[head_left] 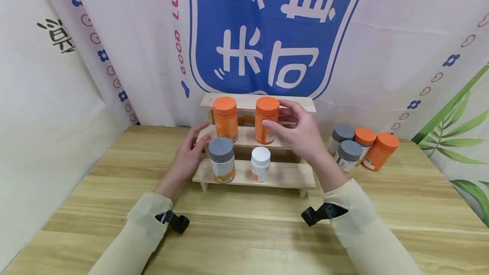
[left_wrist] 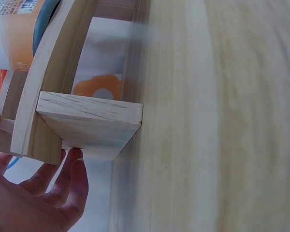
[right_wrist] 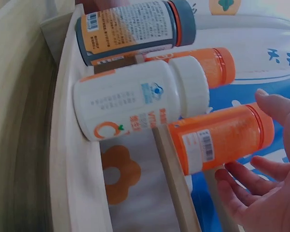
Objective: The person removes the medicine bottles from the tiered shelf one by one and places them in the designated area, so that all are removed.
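Note:
My right hand [head_left: 302, 133] holds an orange bottle [head_left: 263, 126] with an orange lid, thumb across its front and fingers round its far right side. The bottle is upright on the middle step of a wooden tiered stand [head_left: 286, 175]. At the stand's left end is my left hand [head_left: 187, 152], its fingers loosely bent against or close beside the wood; contact is unclear. Another orange bottle [head_left: 225, 118] shares the middle step. On the lowest step stand a grey-lidded bottle [head_left: 223, 162] and a small white bottle [head_left: 260, 164], which also shows in the right wrist view.
To the right of the stand, several bottles cluster on the wooden table [head_left: 244, 232], among them an orange bottle [head_left: 378, 154] and a grey-lidded bottle [head_left: 348, 156]. A printed curtain [head_left: 153, 54] hangs directly behind the stand.

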Demonstrator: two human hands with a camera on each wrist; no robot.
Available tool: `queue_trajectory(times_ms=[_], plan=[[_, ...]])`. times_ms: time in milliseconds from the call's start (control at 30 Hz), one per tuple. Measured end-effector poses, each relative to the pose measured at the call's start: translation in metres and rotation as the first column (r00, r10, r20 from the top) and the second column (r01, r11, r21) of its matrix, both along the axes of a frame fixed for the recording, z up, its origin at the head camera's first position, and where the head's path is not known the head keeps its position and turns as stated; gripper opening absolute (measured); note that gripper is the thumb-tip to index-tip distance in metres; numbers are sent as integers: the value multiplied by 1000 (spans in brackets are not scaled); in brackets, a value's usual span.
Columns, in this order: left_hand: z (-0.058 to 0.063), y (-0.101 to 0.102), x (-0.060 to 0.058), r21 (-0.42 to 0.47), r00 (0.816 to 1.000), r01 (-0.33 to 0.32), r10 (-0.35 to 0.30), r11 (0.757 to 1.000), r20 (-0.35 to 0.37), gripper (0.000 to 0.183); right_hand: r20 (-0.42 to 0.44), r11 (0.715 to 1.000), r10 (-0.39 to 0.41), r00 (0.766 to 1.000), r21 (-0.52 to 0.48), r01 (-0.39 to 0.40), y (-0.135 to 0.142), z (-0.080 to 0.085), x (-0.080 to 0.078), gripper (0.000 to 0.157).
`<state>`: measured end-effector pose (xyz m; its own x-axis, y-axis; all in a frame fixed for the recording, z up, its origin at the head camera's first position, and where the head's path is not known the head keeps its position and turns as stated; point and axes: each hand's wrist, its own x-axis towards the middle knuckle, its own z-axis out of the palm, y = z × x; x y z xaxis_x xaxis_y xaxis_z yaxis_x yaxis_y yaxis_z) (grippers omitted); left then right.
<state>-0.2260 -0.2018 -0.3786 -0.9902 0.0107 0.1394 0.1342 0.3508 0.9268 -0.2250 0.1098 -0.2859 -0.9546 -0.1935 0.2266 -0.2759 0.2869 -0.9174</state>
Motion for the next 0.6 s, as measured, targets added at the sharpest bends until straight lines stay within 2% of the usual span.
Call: queue_trajectory(times_ms=[333,600], plan=[[0,1,-3,-2,1000,2,-2,1000,-15,50,23,999,-23,999,41,22,-8,-3,-6,70],[0,0,-2,-11,1000,-5,5,1000,4,51,50,996,-31,998,89,26,-17,1,-11,65]])
